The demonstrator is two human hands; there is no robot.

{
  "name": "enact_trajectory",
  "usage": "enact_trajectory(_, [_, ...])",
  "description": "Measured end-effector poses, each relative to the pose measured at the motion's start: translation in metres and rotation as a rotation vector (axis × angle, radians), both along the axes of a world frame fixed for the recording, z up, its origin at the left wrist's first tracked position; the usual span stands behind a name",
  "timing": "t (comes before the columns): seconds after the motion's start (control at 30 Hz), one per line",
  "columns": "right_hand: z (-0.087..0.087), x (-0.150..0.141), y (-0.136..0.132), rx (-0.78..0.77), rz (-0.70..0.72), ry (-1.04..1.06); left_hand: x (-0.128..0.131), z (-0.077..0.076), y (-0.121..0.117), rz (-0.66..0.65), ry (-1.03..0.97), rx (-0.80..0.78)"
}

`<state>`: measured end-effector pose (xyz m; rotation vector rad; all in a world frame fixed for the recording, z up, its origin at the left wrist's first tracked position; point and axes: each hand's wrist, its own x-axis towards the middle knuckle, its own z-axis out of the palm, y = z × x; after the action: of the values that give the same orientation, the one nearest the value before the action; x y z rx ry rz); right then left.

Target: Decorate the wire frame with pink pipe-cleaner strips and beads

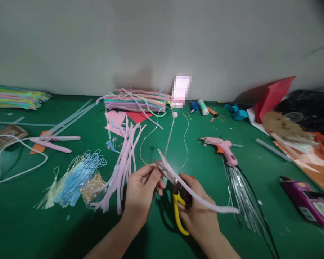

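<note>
My right hand (198, 208) grips a pair of scissors (176, 214) with yellow handles, its blades parted and pointing up and left. A lilac pipe cleaner (205, 205) runs from between the blades over my right hand, its free end sticking out to the right. My left hand (143, 190) pinches the pipe cleaner's near end close to the blade tips; what else is in the fingers is hidden. Just beyond both hands lies a thin wire loop (188, 133), with a fuzzy-tipped pale stem (170, 135) inside it.
Loose lilac pipe cleaners (126, 154), tassels (75, 183) and a bag of gold beads (93, 187) lie left. A pink glue gun (221, 145), silvery strips (241, 196) and a purple power box (304, 198) are right. Bundled pipe cleaners (136, 104) rest by the wall.
</note>
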<state>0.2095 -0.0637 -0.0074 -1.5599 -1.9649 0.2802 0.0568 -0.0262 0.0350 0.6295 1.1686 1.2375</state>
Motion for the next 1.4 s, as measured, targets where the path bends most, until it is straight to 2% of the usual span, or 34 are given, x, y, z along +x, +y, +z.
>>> enact_trajectory(0.23, [0.006,-0.005,0.005,-0.044,0.017,-0.002,0.001,0.006,0.0,-0.007,0.008,0.003])
enact_trajectory(0.47, [0.014,-0.007,0.022,0.055,0.086,-0.237,0.001,0.002,0.005,0.036,0.072,0.035])
enact_trajectory(0.63, [0.012,-0.007,0.037,0.175,0.19,-0.232,-0.004,-0.007,0.01,0.071,0.063,0.039])
enact_trajectory(0.7, [0.014,-0.009,0.039,0.178,0.198,-0.209,-0.006,-0.009,0.011,0.065,0.037,0.036])
enact_trajectory(0.8, [0.023,-0.01,0.036,0.13,0.143,-0.136,-0.011,-0.007,0.01,0.11,0.013,0.036])
enact_trajectory(0.9, [0.032,-0.002,0.025,0.125,-0.001,-0.087,-0.017,-0.001,0.01,0.163,0.0,0.064])
enact_trajectory(0.97, [0.033,0.008,0.015,0.089,-0.11,-0.145,-0.021,0.004,0.008,0.161,-0.017,0.09])
enact_trajectory(1.03, [0.029,0.02,0.004,-0.014,-0.161,-0.244,-0.023,0.007,0.007,0.131,-0.037,0.099])
enact_trajectory(1.13, [0.017,0.038,-0.008,-0.178,-0.121,-0.351,-0.025,0.009,0.003,0.048,-0.057,0.09])
enact_trajectory(1.23, [0.012,0.05,-0.013,-0.25,-0.082,-0.441,-0.024,0.01,-0.001,-0.023,-0.034,0.107])
enact_trajectory(1.33, [0.026,0.049,-0.006,-0.277,-0.05,-0.441,-0.024,0.01,-0.003,-0.062,-0.006,0.138])
enact_trajectory(1.4, [0.044,0.042,0.002,-0.331,-0.009,-0.329,-0.024,0.009,-0.004,-0.078,0.012,0.156])
